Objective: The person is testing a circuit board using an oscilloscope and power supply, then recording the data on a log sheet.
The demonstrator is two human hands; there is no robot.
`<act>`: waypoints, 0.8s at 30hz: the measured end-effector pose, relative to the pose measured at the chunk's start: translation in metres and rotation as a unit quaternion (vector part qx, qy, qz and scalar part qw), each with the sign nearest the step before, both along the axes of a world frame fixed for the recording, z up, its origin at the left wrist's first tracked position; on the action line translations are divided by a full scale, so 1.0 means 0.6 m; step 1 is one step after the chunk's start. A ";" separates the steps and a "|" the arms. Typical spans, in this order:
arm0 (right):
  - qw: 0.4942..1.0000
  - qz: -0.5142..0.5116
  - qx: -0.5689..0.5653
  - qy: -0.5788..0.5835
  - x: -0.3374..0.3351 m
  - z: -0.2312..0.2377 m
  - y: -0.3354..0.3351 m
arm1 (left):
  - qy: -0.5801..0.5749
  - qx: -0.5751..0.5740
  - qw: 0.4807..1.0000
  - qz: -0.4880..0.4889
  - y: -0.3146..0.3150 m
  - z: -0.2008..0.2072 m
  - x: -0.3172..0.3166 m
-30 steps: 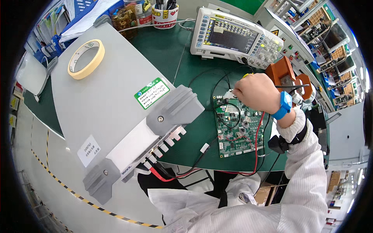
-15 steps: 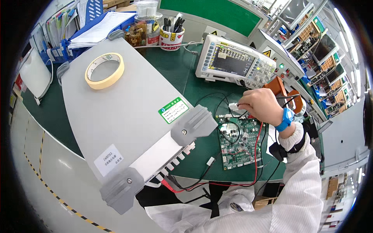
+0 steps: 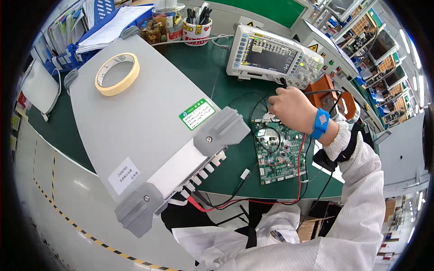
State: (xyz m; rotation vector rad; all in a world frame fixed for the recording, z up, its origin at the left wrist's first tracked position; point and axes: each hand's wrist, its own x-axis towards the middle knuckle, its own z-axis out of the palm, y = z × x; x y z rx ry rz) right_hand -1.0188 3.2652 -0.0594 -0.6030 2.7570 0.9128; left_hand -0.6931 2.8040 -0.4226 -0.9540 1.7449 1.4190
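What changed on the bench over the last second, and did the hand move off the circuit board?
The right hand slid from over the middle of the green circuit board to its far edge, nearer the oscilloscope, still closed on something small and white. The head view also shifted. The grey metal unit, the tape roll on it and the cables stayed put.

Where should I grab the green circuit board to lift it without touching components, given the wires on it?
Judging by its pose, pinch the circuit board by its bare long edges near the lower end, coming from the front. It lies flat, and the right hand and black wires crowd its top end.
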 end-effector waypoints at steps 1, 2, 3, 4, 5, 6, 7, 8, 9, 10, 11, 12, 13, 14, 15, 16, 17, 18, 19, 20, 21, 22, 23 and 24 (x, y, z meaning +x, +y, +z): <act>1.000 -0.002 -0.001 0.002 0.004 -0.003 -0.007 | 0.000 -0.003 1.000 0.001 -0.003 0.001 0.013; 1.000 0.003 0.004 0.015 0.008 -0.004 -0.018 | -0.002 -0.006 1.000 0.002 -0.003 0.001 0.019; 1.000 0.005 0.012 0.022 0.010 -0.010 -0.024 | 0.005 -0.008 1.000 -0.001 -0.008 -0.008 0.021; 0.999 0.007 0.024 0.032 0.011 -0.005 -0.030 | 0.011 -0.007 1.000 -0.006 -0.004 -0.013 0.015; 0.999 0.016 0.021 0.041 0.019 -0.009 -0.032 | 0.015 -0.005 1.000 -0.010 -0.004 -0.017 0.018; 0.999 0.020 0.023 0.045 0.024 -0.017 -0.033 | 0.019 -0.003 1.000 -0.014 -0.008 -0.023 0.018; 0.999 0.011 0.039 0.035 0.028 -0.022 -0.037 | 0.027 -0.004 0.999 -0.022 -0.011 -0.028 0.015; 0.998 0.002 0.055 0.026 0.032 -0.021 -0.043 | 0.033 -0.002 0.999 -0.029 -0.015 -0.032 0.018; 0.996 -0.005 0.081 0.033 0.035 -0.015 -0.050 | 0.037 -0.002 0.999 -0.033 -0.018 -0.036 0.020; 0.996 -0.002 0.080 0.039 0.037 -0.016 -0.047 | 0.043 -0.004 0.998 -0.041 -0.015 -0.031 0.016; 0.996 -0.001 0.056 0.067 0.038 -0.018 -0.034 | 0.049 -0.004 0.998 -0.048 -0.018 -0.031 0.014; 0.995 0.000 0.030 0.094 0.039 -0.017 -0.025 | 0.056 -0.003 0.997 -0.056 -0.018 -0.032 0.009; 0.994 -0.002 0.032 0.108 0.041 -0.013 -0.025 | 0.061 -0.005 0.996 -0.064 -0.021 -0.031 0.007; 0.993 -0.001 0.031 0.116 0.040 -0.015 -0.024 | 0.067 -0.006 0.995 -0.071 -0.020 -0.030 0.004; 0.994 0.003 0.034 0.103 0.035 -0.022 -0.020 | 0.072 -0.009 0.994 -0.077 -0.020 -0.031 0.004; 0.995 0.004 0.039 0.090 0.033 -0.026 -0.021 | 0.075 -0.010 0.993 -0.086 -0.019 -0.030 0.003; 0.995 0.007 0.044 0.094 0.033 -0.031 -0.021 | 0.080 -0.011 0.992 -0.094 -0.018 -0.030 -0.002; 0.994 0.004 0.044 0.101 0.036 -0.033 -0.019 | 0.084 -0.012 0.991 -0.103 -0.018 -0.030 -0.007; 0.995 0.008 0.041 0.095 0.038 -0.032 -0.020 | 0.088 -0.015 0.990 -0.109 -0.016 -0.030 -0.009; 0.995 0.012 0.039 0.088 0.039 -0.033 -0.019 | 0.090 -0.018 0.989 -0.116 -0.016 -0.028 -0.013; 0.995 0.024 0.042 0.092 0.038 -0.037 -0.014 | 0.092 -0.021 0.988 -0.125 -0.015 -0.029 -0.018; 0.994 0.023 0.043 0.095 0.037 -0.040 -0.013 | 0.095 -0.022 0.986 -0.133 -0.014 -0.034 -0.024; 0.995 0.028 0.040 0.089 0.036 -0.044 -0.013 | 0.096 -0.029 0.985 -0.140 -0.012 -0.029 -0.029; 0.995 0.033 0.037 0.083 0.033 -0.045 -0.012 | 0.098 -0.030 0.983 -0.150 -0.007 -0.030 -0.035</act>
